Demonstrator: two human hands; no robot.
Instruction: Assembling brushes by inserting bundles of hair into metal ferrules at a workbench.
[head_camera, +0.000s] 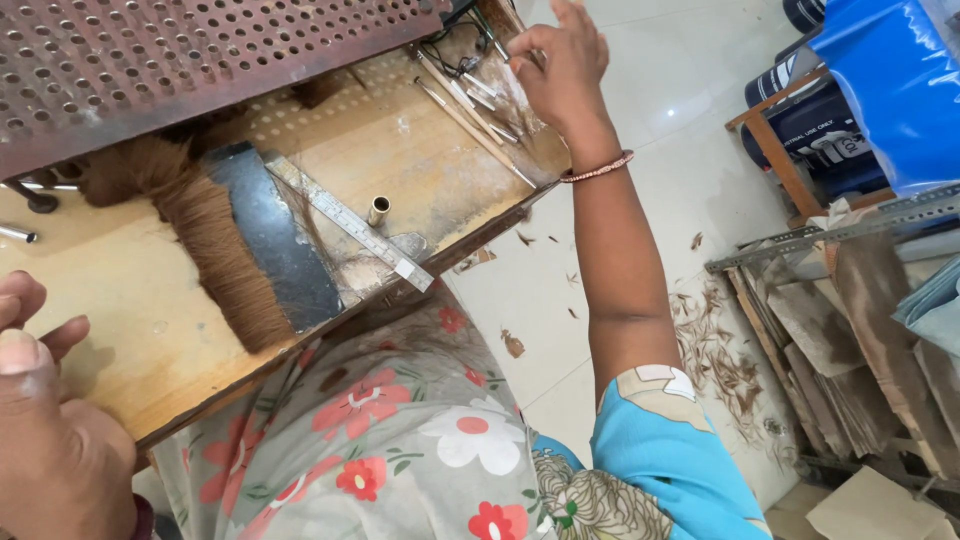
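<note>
My left hand (45, 440) sits at the near-left corner of the wooden desk (130, 290), well to the left of the steel ruler (355, 222) that I take as my landmark. Its grip is released: the fingers curl loosely over the desk edge and grasp nothing.

Left of the ruler lies a band of brown fibre (215, 255), spread along a dark metal plate (270, 235) whose right edge runs just beside the ruler. Above and behind the ruler hangs a rusty perforated metal sheet (180, 55), tilted over the back of the desk. Just to the right of the ruler stands a short brass tube (378, 209), upright. Further right, at the far corner of the desk, lies a clutter of thin wooden sticks (465, 115) mixed with wisps of pale fibre.

My right hand (560, 70) is over that corner, well to the right of the ruler, arm stretched out, a beaded bracelet (598, 168) at the wrist. Its fingers are bent down among the sticks; I cannot tell whether the grip has closed on anything. Below the ruler my flowered cloth (400, 430) covers my lap.
</note>
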